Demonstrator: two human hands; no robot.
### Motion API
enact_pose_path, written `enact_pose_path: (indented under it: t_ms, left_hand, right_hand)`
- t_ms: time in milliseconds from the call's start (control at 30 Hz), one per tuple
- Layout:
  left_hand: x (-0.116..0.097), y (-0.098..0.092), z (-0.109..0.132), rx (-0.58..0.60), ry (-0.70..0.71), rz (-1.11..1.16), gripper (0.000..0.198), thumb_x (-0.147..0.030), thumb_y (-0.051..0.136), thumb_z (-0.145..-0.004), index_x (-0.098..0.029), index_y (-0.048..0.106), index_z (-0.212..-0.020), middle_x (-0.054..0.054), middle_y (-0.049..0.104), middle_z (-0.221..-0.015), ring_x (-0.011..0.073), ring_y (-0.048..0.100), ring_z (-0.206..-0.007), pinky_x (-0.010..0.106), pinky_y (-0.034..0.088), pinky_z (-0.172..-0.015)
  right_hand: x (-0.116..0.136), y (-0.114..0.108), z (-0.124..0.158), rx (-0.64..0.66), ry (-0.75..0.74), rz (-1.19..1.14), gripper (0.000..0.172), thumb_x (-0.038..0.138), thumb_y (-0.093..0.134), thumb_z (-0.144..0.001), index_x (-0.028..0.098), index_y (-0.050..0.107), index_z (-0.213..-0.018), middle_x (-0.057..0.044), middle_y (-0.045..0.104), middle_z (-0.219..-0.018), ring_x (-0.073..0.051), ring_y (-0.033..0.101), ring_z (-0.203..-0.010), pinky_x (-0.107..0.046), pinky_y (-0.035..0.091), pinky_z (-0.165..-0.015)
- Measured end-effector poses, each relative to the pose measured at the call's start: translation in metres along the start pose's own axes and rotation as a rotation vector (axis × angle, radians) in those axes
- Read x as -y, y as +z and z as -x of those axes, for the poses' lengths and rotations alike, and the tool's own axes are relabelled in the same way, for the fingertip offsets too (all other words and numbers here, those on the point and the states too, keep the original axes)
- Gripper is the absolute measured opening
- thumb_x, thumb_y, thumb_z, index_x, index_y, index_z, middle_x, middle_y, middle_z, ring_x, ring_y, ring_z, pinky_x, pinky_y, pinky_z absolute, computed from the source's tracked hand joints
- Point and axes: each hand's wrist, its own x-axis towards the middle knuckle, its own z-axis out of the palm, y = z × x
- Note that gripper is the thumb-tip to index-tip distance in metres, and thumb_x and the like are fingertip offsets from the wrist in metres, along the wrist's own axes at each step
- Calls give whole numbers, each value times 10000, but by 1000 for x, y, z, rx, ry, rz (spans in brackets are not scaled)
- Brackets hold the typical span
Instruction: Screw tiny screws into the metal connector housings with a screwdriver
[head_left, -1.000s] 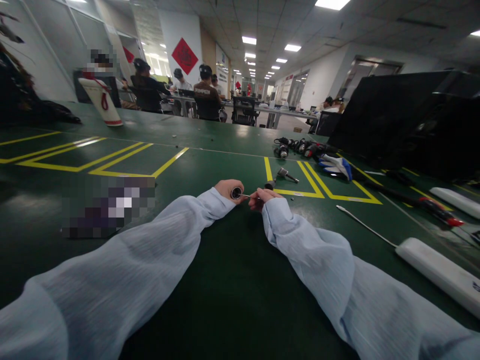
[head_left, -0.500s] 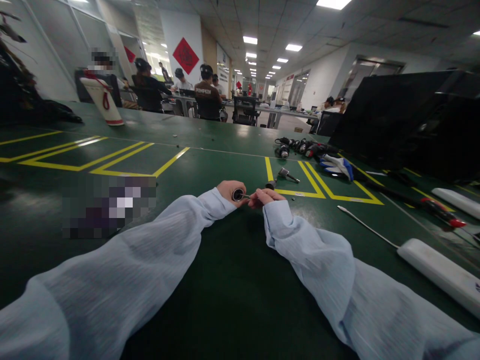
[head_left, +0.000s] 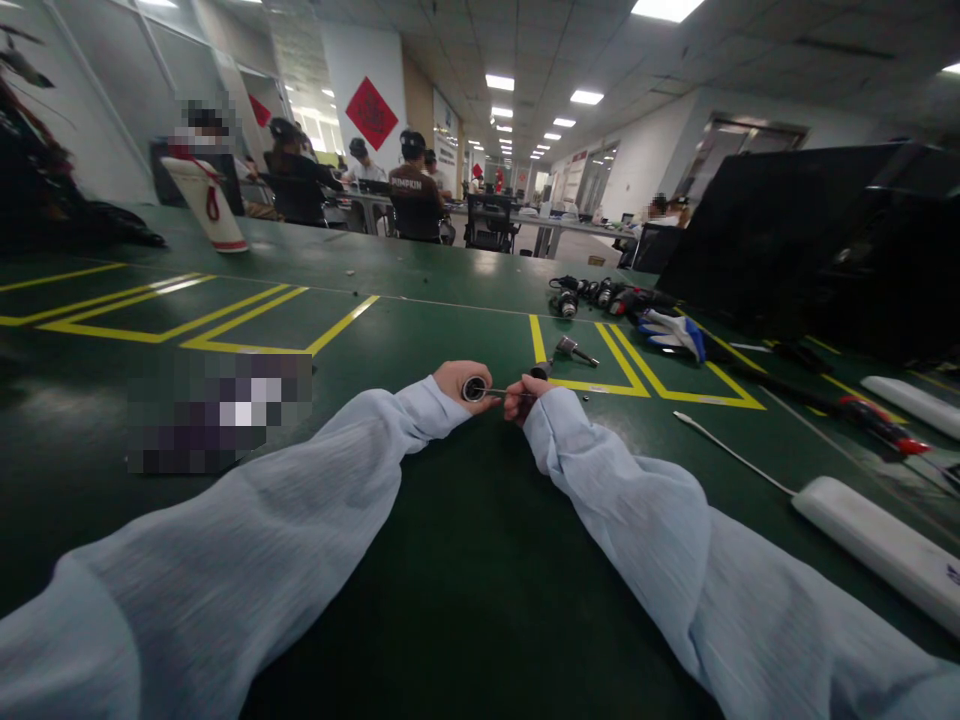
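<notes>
Above the green table, my left hand [head_left: 455, 384] is closed round a short metal cylinder [head_left: 474, 389], its open round end turned toward me. My right hand [head_left: 523, 396] pinches a thin metal rod [head_left: 493, 392], whose far tip reaches into the cylinder's mouth. Whether the rod is a hex key or a screwdriver shaft cannot be made out. Just beyond my right hand lies a small dark cylindrical piece [head_left: 541, 370]. Behind it, inside a yellow taped outline, rests a metal chuck-like part with a thin shaft [head_left: 576, 351].
Dark tool parts [head_left: 592, 292] and a blue-and-white glove [head_left: 672, 333] lie at the back right. On the right are a red-and-black screwdriver [head_left: 883, 424] and a white power strip [head_left: 877, 535]. A white cup [head_left: 208, 205] stands at the back left. A blurred-out object [head_left: 221, 415] lies left.
My right hand has shifted slightly right and turned, its fingers now curled more around the rod, with more of the rod showing. The left hand holds the cylinder in the same place.
</notes>
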Motion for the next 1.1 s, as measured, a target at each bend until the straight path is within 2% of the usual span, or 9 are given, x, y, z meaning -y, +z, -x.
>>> enact_pose_path:
  t_ms: [233,300,433,667,900,1100]
  left_hand:
    - [2,-1,0,76,-14,-168,160,-299,549,-654,-149,509,-617,-12,510,-584,93,479,-545,195,377,-525]
    - [3,0,-1,88,4,-182,152,-293,545,-654,-150,509,-616,-10,511,-586,97,480,-552,198,377,-529]
    - [2,-1,-1,53,19,-92,162,-308,541,-652,-156,503,-611,-17,508,-572,90,473,-536,193,372,-518]
    - [-1,-1,-2,-3,-3,18,196,-327,561,-641,-154,485,-590,-28,479,-545,74,440,-501,188,349,-484]
    - [-1,1,-1,-28,-8,45,194,-317,589,-627,-146,501,-600,-28,492,-553,72,447,-510,183,352,-487]
    - [-5,0,0,-30,-51,47,273,-375,642,-593,-137,508,-601,-31,485,-553,71,439,-504,185,347,-480]
  right_hand:
    - [2,2,6,-17,-114,153,162,247,601,-678,134,617,-562,-1,613,-456,-94,540,-415,-213,434,-451]
    - [1,2,5,1,-82,120,168,244,599,-680,130,617,-558,-4,613,-456,-96,538,-409,-215,435,-449]
    - [0,-1,0,21,14,2,238,223,514,-750,132,601,-549,-7,589,-440,-89,506,-388,-222,426,-437]
    - [-1,-1,-2,26,64,-94,356,171,374,-816,139,589,-534,-7,568,-427,-84,482,-382,-225,416,-435]
    - [-2,-4,-2,28,19,-85,257,228,481,-770,140,606,-564,-9,589,-453,-91,505,-407,-231,428,-463]
    - [-2,-8,-3,8,-41,-47,193,251,561,-700,137,613,-552,0,585,-431,-98,505,-386,-226,411,-432]
